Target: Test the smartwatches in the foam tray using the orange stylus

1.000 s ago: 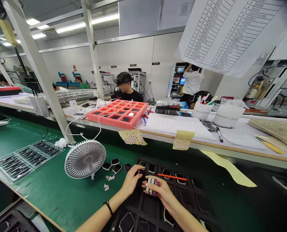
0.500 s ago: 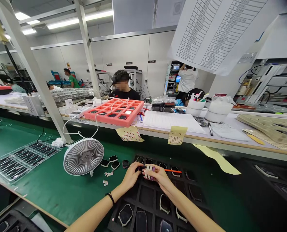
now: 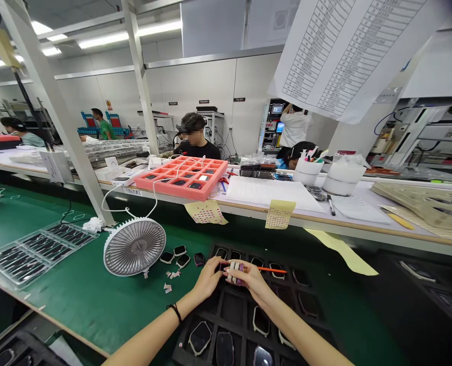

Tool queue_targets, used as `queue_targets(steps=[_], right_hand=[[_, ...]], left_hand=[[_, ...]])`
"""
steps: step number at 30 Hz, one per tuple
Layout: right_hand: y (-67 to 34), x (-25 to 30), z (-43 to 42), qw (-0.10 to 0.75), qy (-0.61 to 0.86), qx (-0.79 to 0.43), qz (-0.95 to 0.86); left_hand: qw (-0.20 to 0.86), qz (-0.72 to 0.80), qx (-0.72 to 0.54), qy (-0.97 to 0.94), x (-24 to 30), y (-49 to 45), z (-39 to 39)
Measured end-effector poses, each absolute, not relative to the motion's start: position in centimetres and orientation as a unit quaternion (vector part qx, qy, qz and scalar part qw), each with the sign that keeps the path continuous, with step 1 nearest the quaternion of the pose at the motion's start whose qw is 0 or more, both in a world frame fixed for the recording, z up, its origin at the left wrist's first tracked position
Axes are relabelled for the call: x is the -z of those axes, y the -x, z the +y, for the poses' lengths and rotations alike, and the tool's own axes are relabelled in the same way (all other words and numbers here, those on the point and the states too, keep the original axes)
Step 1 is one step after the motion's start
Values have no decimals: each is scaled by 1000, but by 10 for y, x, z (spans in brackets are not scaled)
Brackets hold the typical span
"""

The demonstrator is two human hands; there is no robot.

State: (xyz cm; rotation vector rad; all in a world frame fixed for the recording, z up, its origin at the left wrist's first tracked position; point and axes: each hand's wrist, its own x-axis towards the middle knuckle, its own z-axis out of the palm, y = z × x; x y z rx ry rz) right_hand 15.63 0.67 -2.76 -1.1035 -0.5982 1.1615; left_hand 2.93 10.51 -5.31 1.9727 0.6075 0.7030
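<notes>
My left hand [image 3: 210, 278] and my right hand [image 3: 250, 279] meet above a black foam tray [image 3: 226, 310]. Between them they pinch a small bundle of white and purple pieces [image 3: 234, 272], partly hidden by my fingers. The tray's compartments hold rounded dark smartwatch-like bodies, some with white rims [image 3: 261, 321]. An orange stick [image 3: 272, 270] lies across the tray just right of my right hand. Left of my left hand, several small black watch-like bodies [image 3: 183, 261] and paper scraps [image 3: 172, 274] lie on the green mat [image 3: 85, 295].
A white desk fan [image 3: 134, 246] stands on the green mat left of the tray, and a clear tray of dark parts [image 3: 39, 248] lies further left. Beyond a raised shelf stands an orange foam tray [image 3: 181, 178]. A co-worker in black [image 3: 197, 150] sits opposite.
My hands have come closer together around the white and purple bundle. The whole view has shifted slightly, showing more of the black tray at the bottom.
</notes>
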Motion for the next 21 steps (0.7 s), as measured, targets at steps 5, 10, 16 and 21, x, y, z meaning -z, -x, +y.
queue_targets(steps=[5,10,16,21], right_hand=[[-157,27,7,660,492,-509,-253],[-168,27,7,660,493,-516,-233],[-161,14,-5,604,427,-596,-311],[-145,10,-9,599,420,-597,-330]], left_hand=[[459,238,-280,-809,53,-29,107],[432,120,-268,-853,28,-18,103],[475,54,-214,-852,-3,-12,92],[442,100,-262,-852,-1,-4,93]])
